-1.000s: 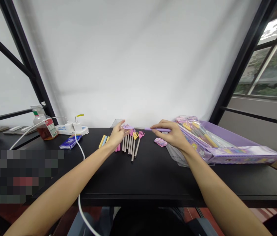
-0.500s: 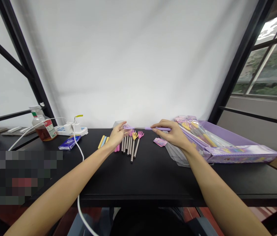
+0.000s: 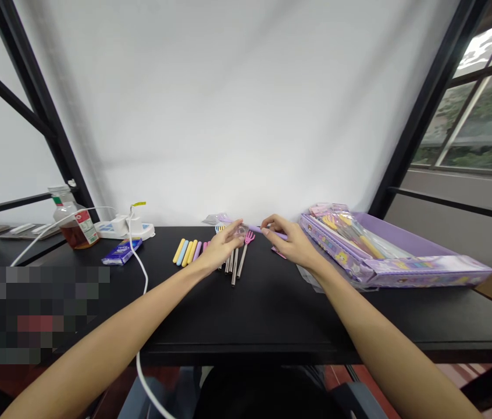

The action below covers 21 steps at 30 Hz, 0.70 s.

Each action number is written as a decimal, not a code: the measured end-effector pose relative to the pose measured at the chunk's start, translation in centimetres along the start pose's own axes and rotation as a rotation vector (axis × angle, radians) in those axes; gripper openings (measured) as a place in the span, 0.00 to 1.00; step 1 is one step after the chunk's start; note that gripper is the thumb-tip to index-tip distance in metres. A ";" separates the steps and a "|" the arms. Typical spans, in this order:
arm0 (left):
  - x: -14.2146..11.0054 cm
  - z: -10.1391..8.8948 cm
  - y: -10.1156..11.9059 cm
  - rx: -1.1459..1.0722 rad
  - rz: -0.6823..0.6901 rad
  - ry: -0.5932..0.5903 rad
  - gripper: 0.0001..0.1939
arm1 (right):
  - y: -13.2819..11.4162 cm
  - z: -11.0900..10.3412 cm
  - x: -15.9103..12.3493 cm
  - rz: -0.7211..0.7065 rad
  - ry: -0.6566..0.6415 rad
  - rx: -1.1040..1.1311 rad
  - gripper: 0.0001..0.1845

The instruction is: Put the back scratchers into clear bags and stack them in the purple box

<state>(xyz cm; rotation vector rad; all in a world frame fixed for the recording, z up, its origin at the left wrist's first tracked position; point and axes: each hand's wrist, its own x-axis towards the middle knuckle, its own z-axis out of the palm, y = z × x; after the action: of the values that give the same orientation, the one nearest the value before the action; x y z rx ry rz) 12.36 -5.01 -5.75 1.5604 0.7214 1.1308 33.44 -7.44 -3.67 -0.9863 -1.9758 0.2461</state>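
Note:
Both my hands hold a purple telescopic back scratcher (image 3: 253, 228) level above the table. My left hand (image 3: 218, 250) is closed round its shaft near the claw-shaped head, which pokes out past the fingers. My right hand (image 3: 290, 244) pinches the purple handle. Below my left hand lie several metal rods (image 3: 234, 270) with claw heads, one with a pink claw (image 3: 250, 237); my fingers partly cover the others. To their left, several pastel handles (image 3: 187, 253) in yellow, blue, purple and pink lie in a row.
A purple open box (image 3: 429, 273) at the right holds bagged scratchers (image 3: 355, 233). Clear plastic (image 3: 311, 279) lies beside it. At the left are a blue packet (image 3: 123, 251), a white power strip (image 3: 145, 231), a bottle (image 3: 75, 224) and a white cable (image 3: 145, 285) crossing the table edge.
My right hand has moved left, bringing the handle nearer my left hand. My left hand has shifted from the claw head onto the shaft, and less metal rod shows between the hands.

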 end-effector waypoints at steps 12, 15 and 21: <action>-0.7 0.6 0.7 -0.113 -0.040 -0.141 0.25 | -0.2 0.1 0.0 0.011 -0.011 0.035 0.09; -0.6 0.4 0.4 -0.128 -0.040 -0.171 0.27 | -0.2 0.0 0.0 0.020 0.004 0.034 0.09; -0.5 0.5 0.3 -0.160 -0.027 -0.156 0.32 | -0.3 0.8 -0.1 -0.012 -0.037 -0.021 0.08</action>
<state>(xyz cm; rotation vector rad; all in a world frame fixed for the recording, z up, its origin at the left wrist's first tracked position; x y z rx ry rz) 12.57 -5.73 -5.66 1.4804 0.5331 1.0090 32.67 -7.56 -4.12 -0.9890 -2.0208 0.2391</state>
